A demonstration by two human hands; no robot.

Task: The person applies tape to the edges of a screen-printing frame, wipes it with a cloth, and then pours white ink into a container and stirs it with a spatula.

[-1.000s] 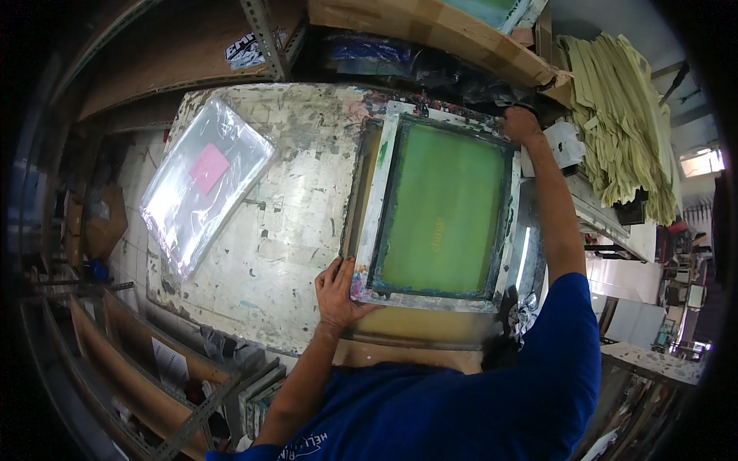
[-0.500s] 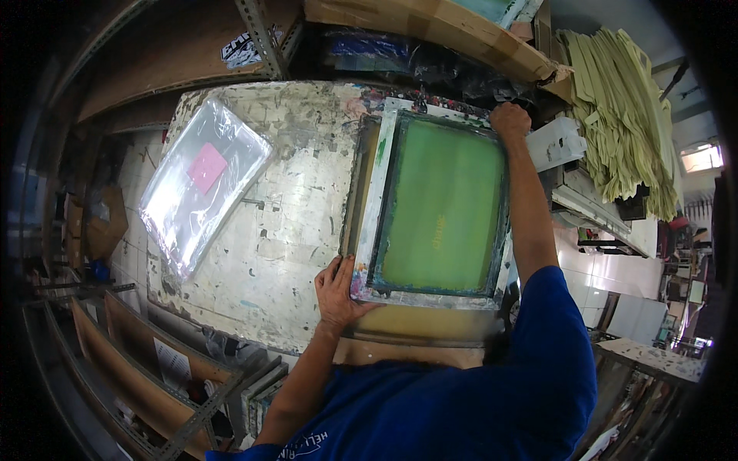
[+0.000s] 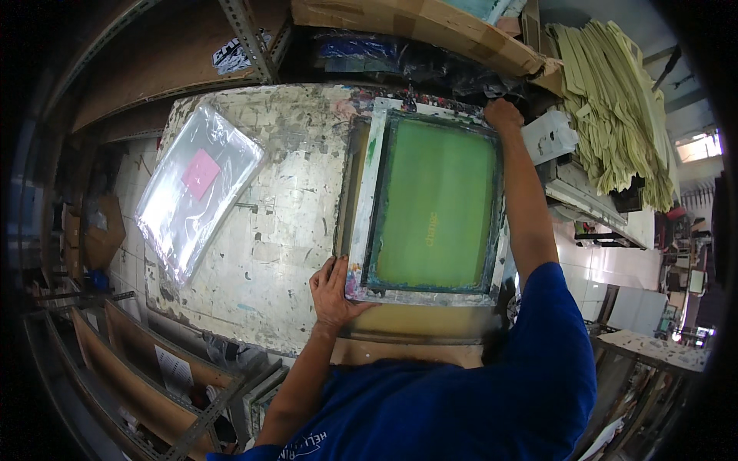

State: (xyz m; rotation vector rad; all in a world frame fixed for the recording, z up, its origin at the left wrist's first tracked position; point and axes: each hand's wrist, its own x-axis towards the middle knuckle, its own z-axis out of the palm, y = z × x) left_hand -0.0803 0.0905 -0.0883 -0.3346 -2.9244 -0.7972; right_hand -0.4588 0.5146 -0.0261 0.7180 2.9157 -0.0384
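Note:
A screen-printing frame (image 3: 367, 184) with a green mesh (image 3: 434, 192) lies on the worktable over a brownish board (image 3: 419, 321). Faint yellow lettering shows in the mesh. My left hand (image 3: 332, 296) is at the frame's near left corner, fingers stretched along the left side and thumb out along the near edge, touching it. With the arm reaching far forward, my right hand (image 3: 504, 115) is closed in a fist at the far right corner. What its fingers grip there is hidden.
On the paint-stained table (image 3: 288, 192) lies a stack of clear plastic sleeves (image 3: 196, 192) with a pink card (image 3: 201, 174). A white block (image 3: 549, 138) and hanging yellowish-green strips (image 3: 611, 107) are to the right. Shelves (image 3: 146, 361) stand near left; a cardboard box (image 3: 430, 31) sits behind.
The whole view has shifted slightly. Both hands keep the same places at the frame's corners, and nothing on the table has visibly moved.

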